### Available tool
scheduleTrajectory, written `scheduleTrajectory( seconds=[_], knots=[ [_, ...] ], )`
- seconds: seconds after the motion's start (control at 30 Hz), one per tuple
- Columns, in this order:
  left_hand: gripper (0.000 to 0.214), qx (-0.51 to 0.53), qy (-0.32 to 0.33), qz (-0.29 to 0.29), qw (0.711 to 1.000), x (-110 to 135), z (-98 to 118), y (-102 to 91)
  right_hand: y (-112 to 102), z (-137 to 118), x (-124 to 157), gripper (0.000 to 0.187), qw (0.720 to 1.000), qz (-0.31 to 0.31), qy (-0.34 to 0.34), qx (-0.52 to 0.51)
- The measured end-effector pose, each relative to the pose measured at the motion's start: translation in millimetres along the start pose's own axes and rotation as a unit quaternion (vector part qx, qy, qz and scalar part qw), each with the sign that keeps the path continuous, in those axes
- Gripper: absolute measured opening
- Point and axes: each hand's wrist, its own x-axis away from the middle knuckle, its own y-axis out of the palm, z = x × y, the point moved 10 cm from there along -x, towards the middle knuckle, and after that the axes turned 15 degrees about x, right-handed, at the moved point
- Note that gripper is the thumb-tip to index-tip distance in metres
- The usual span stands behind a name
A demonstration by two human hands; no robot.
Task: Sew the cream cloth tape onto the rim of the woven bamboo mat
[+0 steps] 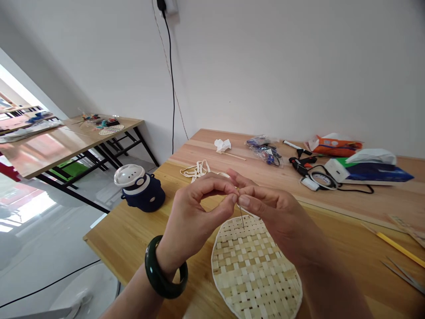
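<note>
My left hand and my right hand meet in a fingertip pinch above an oval woven bamboo panel with a pale bound edge. Between the thumbs and forefingers is a thin needle, its point angled down toward the weave and seemingly clear of it. Any thread at the pinch is too fine to make out. A dark green bangle circles my left wrist. Beyond my hands lies a loose tangle of cream binding strip.
A navy pot with a white lid stands near the wooden table's left edge. At the back right lie a hot glue gun, a plastic bag of small items, and packages. A yellow strip and metal tweezers lie at right.
</note>
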Motion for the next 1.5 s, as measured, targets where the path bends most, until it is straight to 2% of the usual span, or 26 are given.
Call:
scheduleTrajectory(
  seconds=[0.1,0.2,0.43,0.6,0.73,0.8,0.93,1.07,1.17,1.23,1.3,1.37,1.43,1.5],
  knots=[
    [0.008,-0.032,0.027,0.001,0.999,2,4,2.2,1,2,-1,0.013,1.000,0.002,0.002,-0.005],
    [0.009,-0.014,0.028,0.009,0.999,3,0,3.4,2,1,-1,0.014,1.000,0.007,0.002,-0.003],
    [0.011,0.112,-0.043,0.036,0.992,6,-23,4.1,4,1,-2,0.015,1.000,0.001,0.008,-0.009],
    [0.010,0.193,-0.089,0.082,0.974,9,-36,-0.2,5,6,-3,0.017,1.000,-0.005,0.015,-0.017],
    [0.028,0.260,-0.123,0.091,0.954,13,-49,-0.9,5,8,-4,0.020,0.999,-0.003,0.016,-0.038],
    [0.026,0.243,-0.120,0.072,0.960,13,-50,0.3,4,9,-5,0.019,0.999,0.003,0.022,-0.038],
    [0.003,0.174,-0.077,0.071,0.979,11,-40,-5.6,5,16,-8,0.017,0.999,0.001,0.039,-0.027],
    [0.007,0.130,-0.046,0.093,0.986,10,-39,-14.6,14,26,-13,0.021,0.999,-0.021,0.040,-0.029],
    [0.012,0.151,-0.087,0.133,0.976,14,-58,-23.5,14,36,-18,0.025,0.998,-0.021,0.054,-0.013],
    [0.016,0.212,-0.147,0.155,0.954,19,-77,-25.4,-5,37,-19,0.024,0.996,0.047,0.048,0.064],
    [0.017,0.298,-0.208,0.158,0.918,25,-94,-19.7,-33,18,-10,0.021,0.966,0.163,-0.021,0.202],
    [0.015,0.381,-0.265,0.153,0.872,33,-107,-8.2,-40,-11,10,0.024,0.897,0.230,-0.147,0.347],
    [0.012,0.439,-0.321,0.153,0.825,44,-117,6.6,-24,-26,32,0.032,0.831,0.219,-0.250,0.446],
    [0.011,0.472,-0.362,0.138,0.792,57,-122,24.7,-8,-22,50,0.037,0.800,0.194,-0.291,0.488]
  ],
)
